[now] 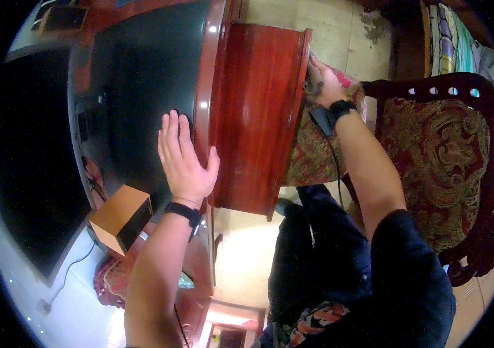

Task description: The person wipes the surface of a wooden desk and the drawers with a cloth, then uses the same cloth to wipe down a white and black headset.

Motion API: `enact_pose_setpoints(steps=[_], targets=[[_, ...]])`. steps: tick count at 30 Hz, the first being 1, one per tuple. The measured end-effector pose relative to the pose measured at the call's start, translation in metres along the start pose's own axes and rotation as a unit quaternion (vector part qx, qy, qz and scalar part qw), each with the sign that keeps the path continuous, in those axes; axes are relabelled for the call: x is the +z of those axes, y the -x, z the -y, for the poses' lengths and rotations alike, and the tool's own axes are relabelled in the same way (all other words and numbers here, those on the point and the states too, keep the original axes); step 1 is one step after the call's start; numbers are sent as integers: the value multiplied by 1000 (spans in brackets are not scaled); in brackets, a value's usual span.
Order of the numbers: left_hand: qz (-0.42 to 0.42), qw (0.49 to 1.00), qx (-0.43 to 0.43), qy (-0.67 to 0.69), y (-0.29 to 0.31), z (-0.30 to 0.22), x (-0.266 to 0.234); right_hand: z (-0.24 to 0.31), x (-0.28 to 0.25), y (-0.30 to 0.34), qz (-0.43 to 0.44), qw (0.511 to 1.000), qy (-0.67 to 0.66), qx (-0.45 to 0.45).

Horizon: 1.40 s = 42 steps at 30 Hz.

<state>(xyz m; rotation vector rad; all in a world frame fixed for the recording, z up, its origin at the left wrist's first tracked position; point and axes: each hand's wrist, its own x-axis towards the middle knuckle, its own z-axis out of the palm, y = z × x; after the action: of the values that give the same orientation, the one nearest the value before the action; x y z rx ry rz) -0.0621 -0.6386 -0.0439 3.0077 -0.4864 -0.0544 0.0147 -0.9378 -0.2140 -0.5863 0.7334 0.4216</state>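
My left hand (186, 162) lies flat, fingers stretched out, on the dark glossy top (142, 87) of a red wooden cabinet, close to its edge. Out from under that edge reaches a reddish-brown wooden drawer (252, 116) with a raised front. At the drawer's front, toward its far end, my right hand (329, 87) is closed on it, with the fingers partly hidden. Each wrist wears a black band; a small dark box with a cable (323, 123) hangs by the right one.
Beside the drawer stands a carved dark wooden chair (432, 168) with patterned upholstery. A large black screen (32, 156) and a box-shaped tan speaker (120, 216) are at the left. Folded fabrics (458, 43) sit at the far right. My legs (316, 243) are below the drawer.
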Motion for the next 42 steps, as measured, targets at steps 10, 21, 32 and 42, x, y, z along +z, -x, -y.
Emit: enact_pose_setpoints(steps=[10, 21, 32, 42], targets=[[-17, 1000, 16, 1, -11, -11, 7, 12, -74, -140, 161, 976, 99, -108], [-28, 999, 17, 1, -3, 0, 8, -81, -73, -82, 198, 965, -157, 69], [-72, 996, 56, -8, -4, 5, 15, -212, -117, 37, 12, 981, -103, 165], [-116, 988, 95, -24, -9, 28, 27, -336, -88, 163, 15, 984, -161, 70]])
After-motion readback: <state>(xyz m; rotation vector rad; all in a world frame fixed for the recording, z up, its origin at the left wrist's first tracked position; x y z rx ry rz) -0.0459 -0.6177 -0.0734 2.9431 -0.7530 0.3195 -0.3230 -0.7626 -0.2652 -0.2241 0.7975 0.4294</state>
